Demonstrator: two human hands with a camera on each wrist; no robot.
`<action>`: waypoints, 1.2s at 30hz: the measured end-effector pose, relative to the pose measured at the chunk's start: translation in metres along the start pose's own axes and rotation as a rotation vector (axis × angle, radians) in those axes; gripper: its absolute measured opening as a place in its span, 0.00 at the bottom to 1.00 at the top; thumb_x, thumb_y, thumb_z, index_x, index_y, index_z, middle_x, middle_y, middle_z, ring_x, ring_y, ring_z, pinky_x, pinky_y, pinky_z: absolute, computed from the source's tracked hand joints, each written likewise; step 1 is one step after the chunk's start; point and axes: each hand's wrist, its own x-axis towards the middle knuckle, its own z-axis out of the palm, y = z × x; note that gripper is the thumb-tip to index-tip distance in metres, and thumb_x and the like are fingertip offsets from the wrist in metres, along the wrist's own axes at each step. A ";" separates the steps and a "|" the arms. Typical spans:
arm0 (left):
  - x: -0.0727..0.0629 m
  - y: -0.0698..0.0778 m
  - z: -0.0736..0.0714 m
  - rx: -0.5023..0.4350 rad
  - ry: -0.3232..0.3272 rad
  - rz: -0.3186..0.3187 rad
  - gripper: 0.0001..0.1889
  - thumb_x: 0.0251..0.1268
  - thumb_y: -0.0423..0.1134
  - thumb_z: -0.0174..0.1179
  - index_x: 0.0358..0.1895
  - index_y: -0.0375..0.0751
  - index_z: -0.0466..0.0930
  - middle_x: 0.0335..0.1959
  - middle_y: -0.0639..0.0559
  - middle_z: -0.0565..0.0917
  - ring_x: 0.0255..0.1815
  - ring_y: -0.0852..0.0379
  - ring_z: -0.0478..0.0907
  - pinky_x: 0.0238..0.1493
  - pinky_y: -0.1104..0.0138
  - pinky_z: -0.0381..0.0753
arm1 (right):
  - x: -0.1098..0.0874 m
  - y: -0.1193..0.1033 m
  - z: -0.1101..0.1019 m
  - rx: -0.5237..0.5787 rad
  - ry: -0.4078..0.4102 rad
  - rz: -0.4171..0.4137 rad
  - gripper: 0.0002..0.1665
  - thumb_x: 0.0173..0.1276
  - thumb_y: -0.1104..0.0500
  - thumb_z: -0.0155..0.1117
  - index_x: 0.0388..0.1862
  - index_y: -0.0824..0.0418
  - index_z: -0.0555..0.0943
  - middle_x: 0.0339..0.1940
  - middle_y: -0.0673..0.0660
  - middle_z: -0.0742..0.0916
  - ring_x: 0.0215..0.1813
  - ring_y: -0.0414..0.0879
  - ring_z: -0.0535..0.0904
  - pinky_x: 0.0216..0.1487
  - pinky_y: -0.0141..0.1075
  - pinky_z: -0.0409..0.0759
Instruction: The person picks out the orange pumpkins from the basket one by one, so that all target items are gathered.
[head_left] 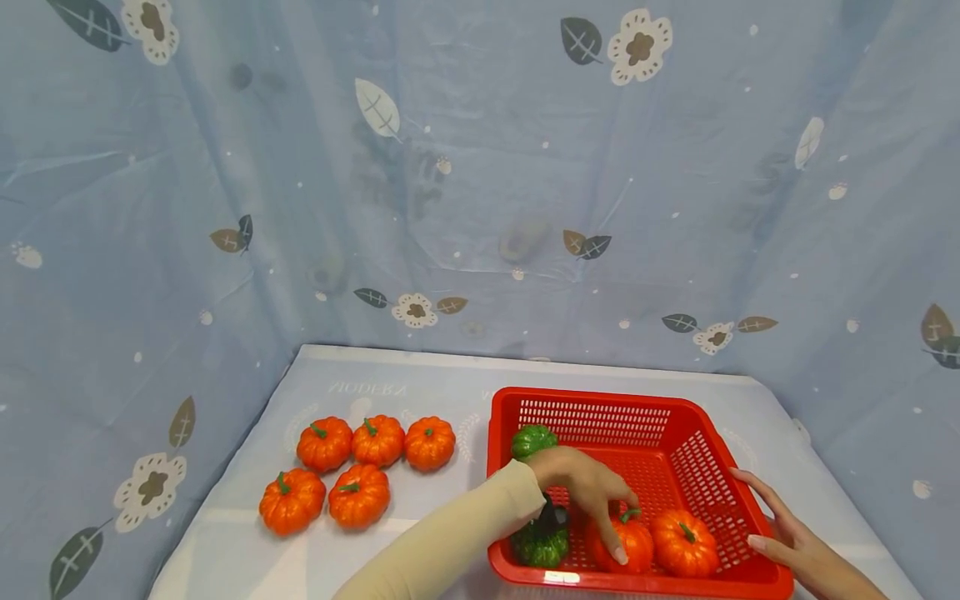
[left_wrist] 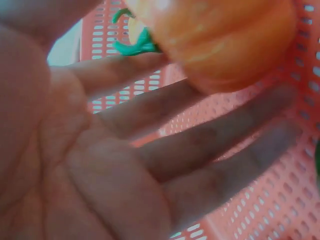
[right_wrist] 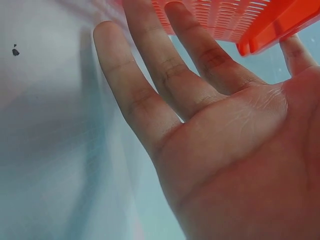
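Observation:
My left hand (head_left: 596, 492) reaches into a red plastic basket (head_left: 585, 398), its thumb and fingers around an orange toy pumpkin (head_left: 636, 543). Up close in the left wrist view, that pumpkin (left_wrist: 235, 45) with its green stem lies against the fingers, the other fingertips stretched past it. A second orange pumpkin (head_left: 684, 543) sits just to its right in the basket. Green pumpkins (head_left: 534, 439) line the basket's left side, partly hidden by the left wrist. My right hand (head_left: 798, 546) grips the basket's right wall, thumb over the rim and fingers along the outside.
Left of the basket, several orange pumpkins (head_left: 360, 496) stand in two loose rows on the white table (head_left: 427, 533). Blue patterned cloth (head_left: 480, 167) hangs behind the table and along both sides.

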 end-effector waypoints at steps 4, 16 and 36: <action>-0.001 0.001 -0.002 -0.041 0.032 0.052 0.34 0.65 0.46 0.73 0.74 0.54 0.70 0.64 0.65 0.76 0.62 0.73 0.72 0.61 0.77 0.69 | -0.001 -0.002 0.000 0.018 -0.020 -0.014 0.41 0.86 0.56 0.43 0.76 0.14 0.41 0.69 0.55 0.68 0.60 0.58 0.80 0.52 0.65 0.80; -0.011 0.006 -0.010 0.024 0.246 0.175 0.36 0.57 0.50 0.78 0.69 0.57 0.74 0.56 0.66 0.72 0.53 0.73 0.69 0.53 0.82 0.67 | 0.000 -0.005 0.000 0.029 -0.047 -0.029 0.41 0.86 0.57 0.42 0.77 0.14 0.40 0.67 0.49 0.69 0.61 0.58 0.80 0.52 0.66 0.79; -0.080 -0.007 -0.022 -0.131 0.645 0.243 0.40 0.56 0.54 0.78 0.73 0.57 0.71 0.63 0.67 0.72 0.56 0.72 0.70 0.54 0.78 0.73 | 0.001 -0.001 -0.007 0.106 -0.121 0.012 0.39 0.87 0.57 0.39 0.70 0.07 0.46 0.61 0.38 0.72 0.60 0.55 0.80 0.55 0.67 0.77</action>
